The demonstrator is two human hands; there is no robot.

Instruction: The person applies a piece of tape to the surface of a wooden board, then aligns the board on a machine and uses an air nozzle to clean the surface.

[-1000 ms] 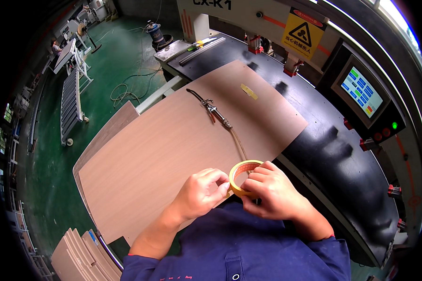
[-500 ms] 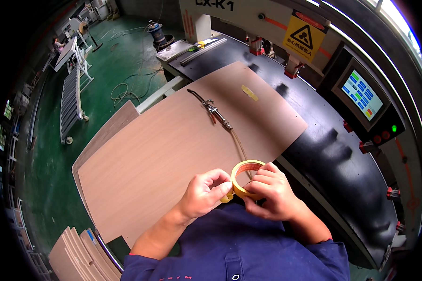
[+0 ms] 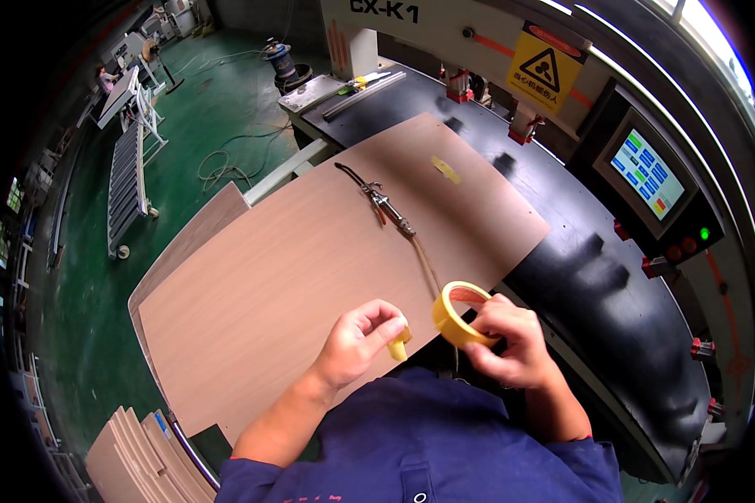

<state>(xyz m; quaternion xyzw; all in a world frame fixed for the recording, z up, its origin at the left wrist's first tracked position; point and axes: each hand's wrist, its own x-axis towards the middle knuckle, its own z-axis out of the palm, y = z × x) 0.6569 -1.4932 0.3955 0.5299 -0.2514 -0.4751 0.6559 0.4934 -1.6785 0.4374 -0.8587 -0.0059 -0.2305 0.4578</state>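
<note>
My right hand grips a roll of yellow tape, with fingers through its ring and the thumb outside. To its left, my left hand pinches a short curled piece of yellow tape between thumb and fingers. The piece and the roll are apart. Both hands are above the near edge of a wood-grain panel. On the panel lies a metal air blow gun, its hose running toward me and passing behind the roll. A yellow tape strip is on the panel's far part.
The panel rests on a black machine bed. A control screen stands at right, a warning sign on the beam. Cut boards stack at lower left. A roller conveyor is on the green floor; a person sits far left.
My right hand and the tape roll have moved right, away from my left hand. The short tape piece has come apart from the roll and stays in my left hand.
</note>
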